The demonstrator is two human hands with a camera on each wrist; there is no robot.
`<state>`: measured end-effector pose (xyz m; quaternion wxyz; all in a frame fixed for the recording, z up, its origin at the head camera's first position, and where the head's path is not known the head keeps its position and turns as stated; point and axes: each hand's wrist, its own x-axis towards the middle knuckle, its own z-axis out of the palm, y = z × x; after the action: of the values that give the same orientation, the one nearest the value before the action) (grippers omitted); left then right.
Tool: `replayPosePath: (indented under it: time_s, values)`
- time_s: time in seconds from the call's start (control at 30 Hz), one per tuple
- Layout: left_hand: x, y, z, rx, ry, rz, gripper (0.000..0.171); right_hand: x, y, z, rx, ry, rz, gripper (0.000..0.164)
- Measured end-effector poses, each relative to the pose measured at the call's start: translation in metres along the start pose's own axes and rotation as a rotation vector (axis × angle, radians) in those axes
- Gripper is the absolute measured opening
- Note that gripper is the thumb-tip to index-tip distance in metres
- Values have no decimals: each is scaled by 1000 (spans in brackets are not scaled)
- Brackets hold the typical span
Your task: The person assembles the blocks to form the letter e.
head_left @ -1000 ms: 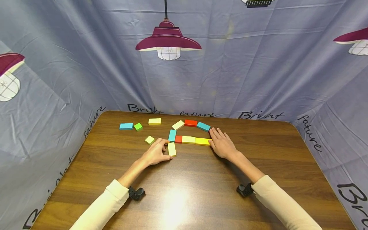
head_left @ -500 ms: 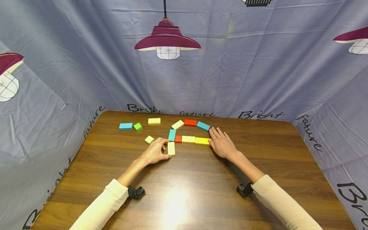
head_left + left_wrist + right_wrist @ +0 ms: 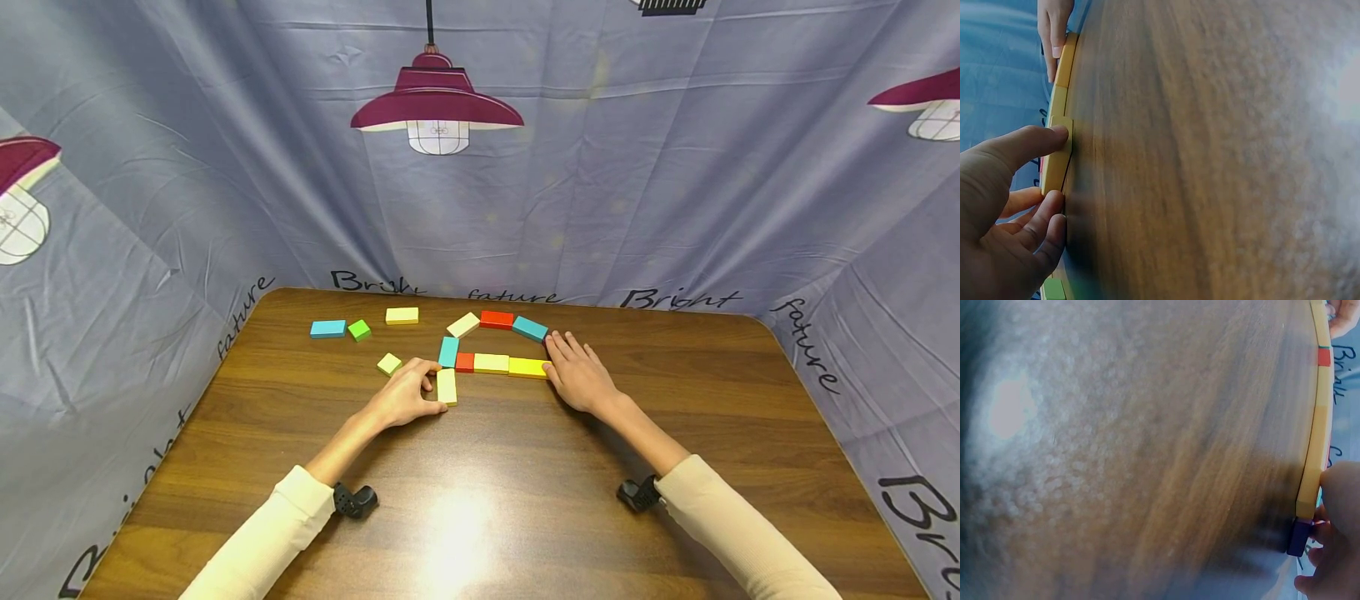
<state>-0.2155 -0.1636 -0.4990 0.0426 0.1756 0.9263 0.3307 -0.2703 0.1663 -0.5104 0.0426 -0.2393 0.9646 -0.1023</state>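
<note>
My left hand [image 3: 401, 400] pinches a pale yellow block [image 3: 447, 387] by its two ends, thumb at the near end. The block's far end sits right by a teal block [image 3: 448, 352]. From there a small red block [image 3: 465, 362], a cream block [image 3: 492, 363] and a bright yellow block [image 3: 528, 368] run rightward. My right hand [image 3: 581, 379] lies at the row's right end, fingers extended, thumb at the bright yellow block. A dark purple block [image 3: 1299, 536] is by its fingers, mostly hidden in the head view. Cream [image 3: 463, 325], red [image 3: 497, 320] and blue [image 3: 530, 328] blocks curve behind.
Loose on the wooden table [image 3: 525, 500], left of the arrangement, lie a blue block [image 3: 328, 329], a green block [image 3: 359, 330], a yellow block [image 3: 402, 316] and a small pale green block [image 3: 389, 363]. A printed grey-blue curtain [image 3: 637, 192] hangs around the table's back and sides.
The pale yellow block in my left hand has straightened slightly, its near end shifting a little left. My right hand has stayed in place.
</note>
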Motion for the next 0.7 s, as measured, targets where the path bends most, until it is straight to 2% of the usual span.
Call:
replayPosePath:
  time_s: [0.43,0.57,0.7]
  values:
    - [-2,0,-2,-24,9,-6,63,0,0,0,2,-6,3,58]
    - [-6,-5,-11,-52,68,-16,57,0,0,0,5,-5,4,58]
    - [-10,-15,-22,-49,173,-89,58,0,0,0,6,-5,5,58]
